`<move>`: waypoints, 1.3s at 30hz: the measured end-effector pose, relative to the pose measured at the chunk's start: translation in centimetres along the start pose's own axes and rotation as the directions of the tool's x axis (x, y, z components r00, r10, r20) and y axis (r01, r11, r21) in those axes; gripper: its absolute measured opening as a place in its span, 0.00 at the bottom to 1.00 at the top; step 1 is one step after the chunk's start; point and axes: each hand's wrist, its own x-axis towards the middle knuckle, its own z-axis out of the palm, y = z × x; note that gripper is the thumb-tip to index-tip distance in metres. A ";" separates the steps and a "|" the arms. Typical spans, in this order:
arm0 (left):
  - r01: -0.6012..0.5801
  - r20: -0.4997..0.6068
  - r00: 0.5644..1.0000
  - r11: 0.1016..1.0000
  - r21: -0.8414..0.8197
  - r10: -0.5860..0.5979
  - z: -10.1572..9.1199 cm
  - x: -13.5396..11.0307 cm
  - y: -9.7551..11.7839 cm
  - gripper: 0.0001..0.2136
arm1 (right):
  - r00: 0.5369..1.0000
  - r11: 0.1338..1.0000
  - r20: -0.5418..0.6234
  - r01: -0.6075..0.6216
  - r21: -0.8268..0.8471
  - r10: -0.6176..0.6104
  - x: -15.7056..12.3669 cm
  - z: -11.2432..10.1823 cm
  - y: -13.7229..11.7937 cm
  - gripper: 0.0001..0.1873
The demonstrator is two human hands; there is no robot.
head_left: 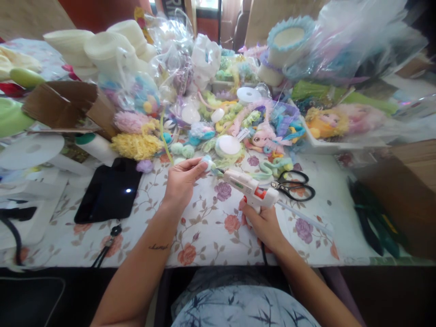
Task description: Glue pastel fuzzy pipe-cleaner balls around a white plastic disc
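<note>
My right hand (260,222) is wrapped round the handle of a white hot glue gun (252,186) with an orange trigger. A clear glue stick (303,215) sticks out of its back. The gun's dark nozzle points left, at or very near a small pale-blue fluffy piece (206,161) pinched in my left hand (184,179). Whether nozzle and piece touch, I cannot tell. Black-handled scissors (294,185) lie just right of the gun. Beyond my hands are a white ribbon spool (228,146) and a green fuzzy strip (275,167).
A black tablet (109,193) lies left of my left arm, below a cardboard box (64,106). Yarn bundles (136,145), bags and dolls crowd the back. A white tray (340,146) holds dolls at right. Green-handled pliers (374,218) lie near another cardboard box (405,190).
</note>
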 end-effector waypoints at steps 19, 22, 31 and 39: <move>0.020 0.009 1.000 0.993 -0.115 -0.020 -0.5 0.7 0.0 0.12 | 1.000 0.999 -0.005 -0.029 -0.014 0.029 -0.2 0.2 0.0 0.17; 0.036 -0.034 0.999 0.986 -0.165 -0.042 -0.5 1.0 0.2 0.12 | 0.999 0.999 -0.011 -0.034 0.000 0.034 -0.4 -1.0 0.2 0.18; 0.062 -0.050 0.996 0.976 -0.211 -0.074 -0.5 1.1 0.1 0.10 | 0.771 0.988 -0.633 -0.035 -0.152 -0.070 0.3 -14.5 2.0 0.18; 0.121 -0.008 0.992 0.979 -0.162 -0.124 -0.5 1.1 -0.3 0.11 | 0.745 0.901 -0.662 -0.230 -0.367 -0.079 3.4 -20.3 4.7 0.18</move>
